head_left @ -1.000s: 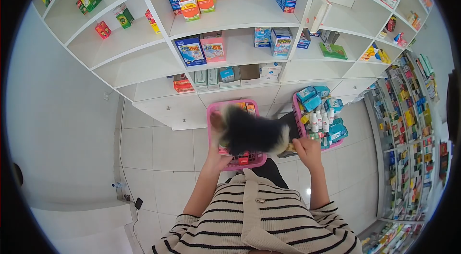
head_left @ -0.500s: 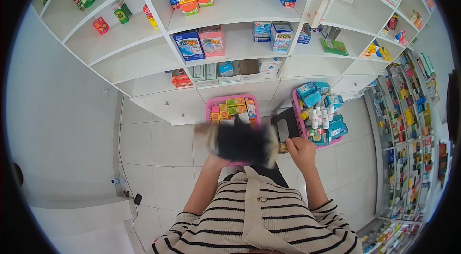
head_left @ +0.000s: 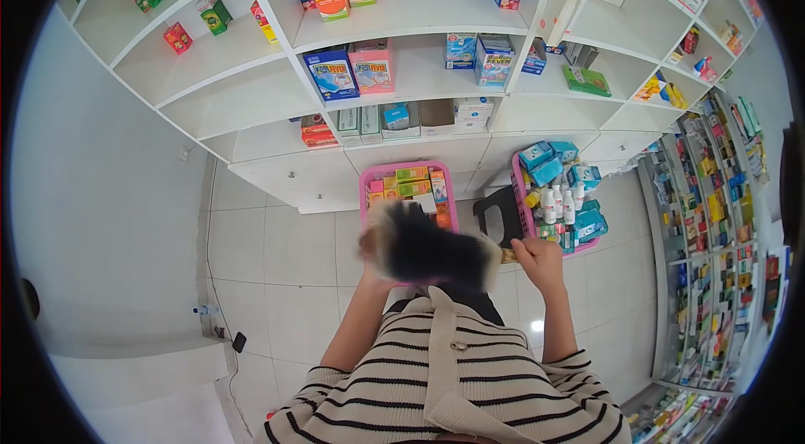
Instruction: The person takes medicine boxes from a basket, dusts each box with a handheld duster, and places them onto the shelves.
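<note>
My right hand (head_left: 538,264) is closed round the thin brownish handle of a duster (head_left: 436,253). The duster's fluffy head, dark with cream ends, lies sideways in front of my body and is smeared by motion. At its far left end is my left hand (head_left: 369,249), partly covered by the duster and blurred; whether its fingers grip or only touch the head I cannot tell. Just beyond the duster, a pink basket (head_left: 366,192) on the floor holds several small yellow, green and orange boxes (head_left: 412,188).
White shelves (head_left: 436,12) with medicine boxes rise ahead. At the right, a second pink basket (head_left: 519,192) holds white bottles (head_left: 558,204) and blue packs, beside a black stool (head_left: 495,207). A stocked rack (head_left: 713,251) stands far right. A cable (head_left: 210,276) runs along the left floor.
The duster's head has shifted and tilted, its right end lower and further right. My right hand has moved slightly right with the handle; my left hand has risen a little beside the head.
</note>
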{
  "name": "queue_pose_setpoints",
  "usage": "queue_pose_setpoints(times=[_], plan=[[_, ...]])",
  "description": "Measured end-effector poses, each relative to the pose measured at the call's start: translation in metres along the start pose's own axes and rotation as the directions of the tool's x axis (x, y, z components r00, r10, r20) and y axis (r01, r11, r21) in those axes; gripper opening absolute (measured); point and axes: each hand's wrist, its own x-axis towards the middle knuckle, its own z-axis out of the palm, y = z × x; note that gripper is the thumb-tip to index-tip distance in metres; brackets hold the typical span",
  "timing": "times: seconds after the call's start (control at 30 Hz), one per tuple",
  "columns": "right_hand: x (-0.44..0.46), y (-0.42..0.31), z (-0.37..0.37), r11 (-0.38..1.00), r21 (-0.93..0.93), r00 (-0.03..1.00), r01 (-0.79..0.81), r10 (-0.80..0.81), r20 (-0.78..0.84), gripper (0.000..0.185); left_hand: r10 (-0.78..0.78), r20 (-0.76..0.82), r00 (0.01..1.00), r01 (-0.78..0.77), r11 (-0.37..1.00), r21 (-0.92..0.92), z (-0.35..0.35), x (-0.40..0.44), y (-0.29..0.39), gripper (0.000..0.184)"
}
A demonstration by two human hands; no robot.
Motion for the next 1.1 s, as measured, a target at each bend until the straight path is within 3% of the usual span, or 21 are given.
queue_pose_setpoints(times=[0.07,0.1,0.13,0.2,0.27,0.37,0.47,0.53,0.6,0.63,0.67,0.73,0.77,0.8,0.87,0.9,0.93,1.0,1.03,1.1], plan=[[0.0,0.001,0.004,0.99,-0.11,0.993,-0.087,0.078,-0.089,0.031,0.007,0.052,0.999,-0.004,0.998,-0.062,0.004,-0.001,0.001,0.056],[-0.001,-0.001,0.002,0.99,-0.111,0.993,-0.09,0.08,-0.093,0.031,-0.057,-0.012,0.998,0.056,0.996,-0.077,0.005,0.004,0.003,0.056],[-0.001,-0.005,-0.001,0.997,-0.065,0.998,-0.047,0.044,-0.034,0.031,-0.12,-0.076,0.99,0.113,0.989,-0.094,0.007,0.006,0.005,0.057],[-0.001,-0.011,-0.002,1.0,-0.017,1.0,-0.009,0.009,0.02,0.032,-0.108,-0.05,0.993,0.105,0.993,-0.057,0.016,0.005,0.005,0.055],[-0.003,-0.014,0.001,0.994,-0.094,0.996,-0.052,0.044,-0.081,0.03,-0.093,-0.027,0.995,0.093,0.995,-0.022,0.014,0.007,0.002,0.054],[-0.002,-0.01,-0.005,0.998,-0.055,1.0,0.01,-0.01,-0.001,0.03,-0.067,-0.038,0.997,0.062,0.992,-0.108,0.008,0.012,0.0,0.051],[-0.001,-0.009,-0.003,0.989,-0.145,0.997,-0.031,0.02,-0.077,0.031,-0.169,-0.115,0.979,0.133,0.954,-0.27,0.022,0.012,0.012,0.045],[-0.002,-0.01,-0.003,0.996,-0.091,0.999,-0.006,0.002,-0.045,0.032,-0.094,-0.152,0.984,0.057,0.971,-0.233,0.023,0.013,0.011,0.043],[-0.003,-0.01,0.0,0.999,-0.041,1.0,0.018,-0.018,-0.015,0.032,0.084,-0.083,0.993,-0.098,0.979,-0.181,0.007,0.012,0.006,0.047],[-0.006,-0.008,0.007,0.996,-0.095,0.997,0.002,-0.009,-0.075,0.032,-0.066,-0.367,0.928,-0.019,0.975,-0.223,0.042,0.013,0.019,0.044],[-0.009,-0.007,0.012,0.989,-0.146,0.991,-0.014,-0.006,-0.133,0.032,-0.058,-0.372,0.927,-0.03,0.974,-0.226,0.026,0.014,0.012,0.044],[-0.016,-0.006,0.019,0.99,-0.121,0.992,-0.07,0.056,-0.112,0.031,0.168,-0.204,0.965,-0.164,0.986,0.033,-0.005,0.018,0.001,0.044],[-0.019,-0.006,0.022,0.986,-0.098,0.987,-0.136,0.126,-0.101,0.03,-0.008,-0.376,0.927,-0.092,0.964,-0.248,-0.01,0.014,0.008,0.045],[-0.021,-0.004,0.024,0.987,-0.099,0.989,-0.128,0.119,-0.094,0.03,0.0,-0.379,0.925,-0.102,0.963,-0.251,-0.013,0.015,0.007,0.045],[-0.024,0.0,0.027,0.998,-0.055,0.998,-0.037,0.034,-0.05,0.029,0.144,-0.222,0.964,-0.197,0.951,-0.238,-0.002,0.017,0.008,0.044],[-0.024,0.001,0.027,0.998,-0.055,0.999,-0.032,0.03,-0.045,0.029,0.083,-0.18,0.98,-0.122,0.969,-0.217,0.003,0.015,0.011,0.044],[-0.024,0.001,0.028,0.993,-0.108,0.995,-0.046,0.035,-0.097,0.029,0.087,-0.182,0.98,-0.126,0.968,-0.218,0.01,0.014,0.016,0.044],[-0.023,0.0,0.026,0.985,-0.162,0.989,-0.061,0.038,-0.145,0.028,-0.01,-0.357,0.934,-0.086,0.964,-0.252,0.016,0.013,0.019,0.046],[-0.021,-0.003,0.023,0.992,-0.123,0.996,-0.017,0.006,-0.092,0.028,0.075,-0.272,0.959,-0.157,0.943,-0.292,-0.036,0.018,0.002,0.049],[-0.019,-0.006,0.023,0.996,-0.082,0.999,0.021,-0.025,-0.046,0.029,0.028,-0.261,0.965,-0.108,0.949,-0.296,-0.014,0.012,0.011,0.049]])
